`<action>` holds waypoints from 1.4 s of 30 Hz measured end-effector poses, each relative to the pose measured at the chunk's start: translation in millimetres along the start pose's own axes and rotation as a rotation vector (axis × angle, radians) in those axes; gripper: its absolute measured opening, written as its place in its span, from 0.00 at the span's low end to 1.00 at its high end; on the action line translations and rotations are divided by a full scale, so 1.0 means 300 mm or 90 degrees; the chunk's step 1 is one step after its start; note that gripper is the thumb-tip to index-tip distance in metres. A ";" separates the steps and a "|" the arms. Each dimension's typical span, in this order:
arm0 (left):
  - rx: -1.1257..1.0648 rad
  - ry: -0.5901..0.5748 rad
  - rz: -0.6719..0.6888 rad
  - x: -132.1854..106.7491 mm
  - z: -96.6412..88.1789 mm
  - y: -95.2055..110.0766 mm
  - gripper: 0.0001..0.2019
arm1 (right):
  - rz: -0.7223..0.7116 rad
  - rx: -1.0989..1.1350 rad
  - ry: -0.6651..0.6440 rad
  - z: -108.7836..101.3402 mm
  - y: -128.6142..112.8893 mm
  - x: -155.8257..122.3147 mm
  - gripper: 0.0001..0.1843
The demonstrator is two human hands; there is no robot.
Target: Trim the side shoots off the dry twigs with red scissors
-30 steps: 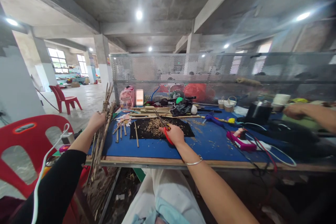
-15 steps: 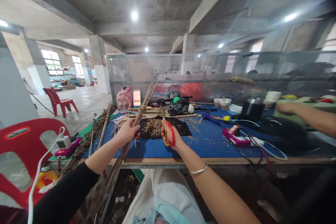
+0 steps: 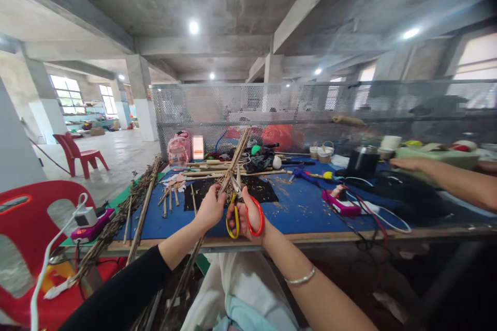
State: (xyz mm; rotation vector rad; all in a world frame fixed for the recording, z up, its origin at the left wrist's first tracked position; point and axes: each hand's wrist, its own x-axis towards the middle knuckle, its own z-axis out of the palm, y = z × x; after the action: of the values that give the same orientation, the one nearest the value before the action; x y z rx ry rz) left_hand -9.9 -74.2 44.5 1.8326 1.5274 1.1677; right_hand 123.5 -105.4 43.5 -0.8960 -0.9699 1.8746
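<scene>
As the head camera looks down over a blue-topped workbench (image 3: 310,212), the person's left hand (image 3: 212,208) is closed in a fist around a thin bundle of dry stalks (image 3: 236,158). The black-sleeved forearm rises from the lower left. The stalks run diagonally through the grip, their upper ends slanting up and right over the bench and their lower ends hanging past its near edge towards the lap.

Just beside it, the right hand (image 3: 248,214) is clamped on a pair of scissors (image 3: 245,220), fingers threaded through one yellow loop and one red. A silver bangle (image 3: 298,278) sits on the bare forearm. The loops stand apart and the short blades point up and away, close against the stalks just above the left fist. Whether metal touches stem cannot be made out.

Both hands hover over the bench's front edge, in front of a black mat (image 3: 267,192) strewn with clippings. Cut stick pieces (image 3: 170,197) lie left of the mat, and a long loose heap of stalks (image 3: 132,207) trails off the bench's left corner. At far right a co-worker's hand (image 3: 404,164) rests flat on the bench near a black pot (image 3: 363,163). A perforated metal screen (image 3: 310,106) backs the bench, and a red plastic chair (image 3: 23,217) stands at lower left.
</scene>
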 end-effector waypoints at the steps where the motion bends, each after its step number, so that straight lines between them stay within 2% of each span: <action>1: 0.007 0.007 -0.002 0.000 0.005 -0.004 0.18 | 0.004 -0.001 0.004 0.003 0.002 -0.002 0.36; 5: 0.020 0.028 -0.013 0.006 0.010 -0.017 0.19 | 0.023 -0.005 0.017 0.018 0.008 -0.013 0.36; 11: 0.017 0.069 -0.014 0.011 0.018 -0.024 0.20 | 0.046 0.012 -0.009 0.035 0.011 -0.014 0.37; 17: -0.030 0.048 0.005 -0.015 0.044 -0.033 0.18 | 0.044 0.026 0.001 0.040 0.014 -0.005 0.38; 23: -0.037 0.035 -0.057 -0.018 0.054 -0.030 0.17 | 0.051 0.050 -0.005 0.038 0.035 -0.023 0.38; 26: -0.037 0.042 -0.061 -0.018 0.058 -0.028 0.17 | 0.072 0.059 -0.004 0.035 0.040 -0.021 0.38; 37: -0.045 0.019 -0.048 -0.042 0.069 -0.045 0.20 | 0.075 0.060 0.005 0.039 0.017 0.000 0.39; 42: -0.027 0.004 -0.042 -0.068 0.059 -0.024 0.22 | 0.056 0.043 0.027 0.016 0.033 0.029 0.37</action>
State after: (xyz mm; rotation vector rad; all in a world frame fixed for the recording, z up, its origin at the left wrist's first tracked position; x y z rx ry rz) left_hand 0.9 -89.0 23.4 1.7398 1.5423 1.1672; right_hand 112.5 -102.6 35.3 -0.9487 -0.8491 1.9424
